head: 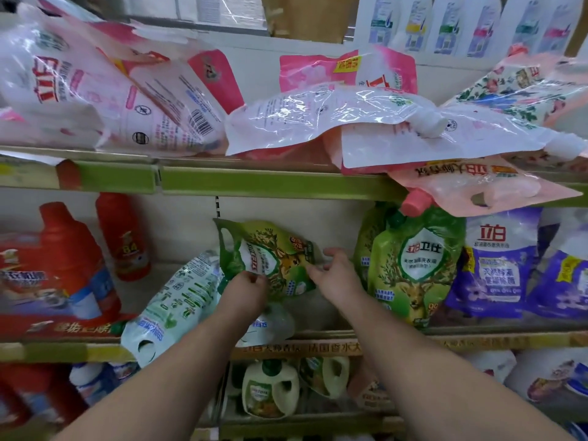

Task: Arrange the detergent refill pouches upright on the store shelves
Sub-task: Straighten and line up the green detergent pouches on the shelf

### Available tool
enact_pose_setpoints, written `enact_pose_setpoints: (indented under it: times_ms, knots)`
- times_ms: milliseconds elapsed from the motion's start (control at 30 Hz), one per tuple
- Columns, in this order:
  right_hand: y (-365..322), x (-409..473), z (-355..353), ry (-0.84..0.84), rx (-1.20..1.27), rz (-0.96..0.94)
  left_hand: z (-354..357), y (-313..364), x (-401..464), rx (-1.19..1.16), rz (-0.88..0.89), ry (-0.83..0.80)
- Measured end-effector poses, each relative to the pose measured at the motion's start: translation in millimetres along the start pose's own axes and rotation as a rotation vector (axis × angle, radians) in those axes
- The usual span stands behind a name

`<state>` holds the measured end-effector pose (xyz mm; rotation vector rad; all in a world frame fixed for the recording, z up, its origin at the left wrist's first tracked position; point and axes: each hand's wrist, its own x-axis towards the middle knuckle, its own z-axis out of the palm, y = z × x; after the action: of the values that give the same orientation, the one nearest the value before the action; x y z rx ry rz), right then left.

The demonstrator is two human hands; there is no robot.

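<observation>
Fingers of both hands close on one green refill pouch (273,256) above the middle shelf (286,345), between the red bottles and the standing green pouches. This pouch is tilted, its handle cut-out up at the left corner, and it shows a white shield label, a tree and deer print and a yellow price patch near its right edge. It looks slack and creased.

Going left to right: red detergent bottles (63,265) stand at the left of the middle shelf. Next a pale green-and-white pouch (178,300) lies leaning, its lower end hanging over the shelf lip. The left hand (245,291) comes up from below, its fingers curled over the green pouch's lower left part and pinching it. The right hand (334,275) holds the same pouch's right edge, thumb on top and fingers curled behind. Just right of that hand an upright green pouch (413,265) with the same deer print stands on the shelf, and beyond it purple pouches (496,268) stand too.

On the upper shelf (270,183), pink and white pouches (111,90) lie flat and heaped, one pink pouch (477,189) drooping over the front edge with its pink cap down.
</observation>
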<state>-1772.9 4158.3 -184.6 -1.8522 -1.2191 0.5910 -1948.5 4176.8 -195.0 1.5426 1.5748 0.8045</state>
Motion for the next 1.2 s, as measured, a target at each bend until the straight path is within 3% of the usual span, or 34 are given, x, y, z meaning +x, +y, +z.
enact_pose_setpoints:
  times_ms: [467, 767, 967, 1200]
  knots:
    - [-26, 84, 20, -0.284, -0.553, -0.271, -8, -11, 14, 0.064, -0.075, 0.038]
    - [-22, 113, 43, -0.441, -0.545, -0.33, -7, -16, 6, 0.35, -0.024, -0.021]
    - [-10, 106, 42, -0.378, -0.549, -0.339, 2, -7, 3, 0.316, 0.023, -0.068]
    - [-5, 95, 19, -0.251, -0.616, -0.174, 10, 4, 2, 0.312, 0.055, -0.076]
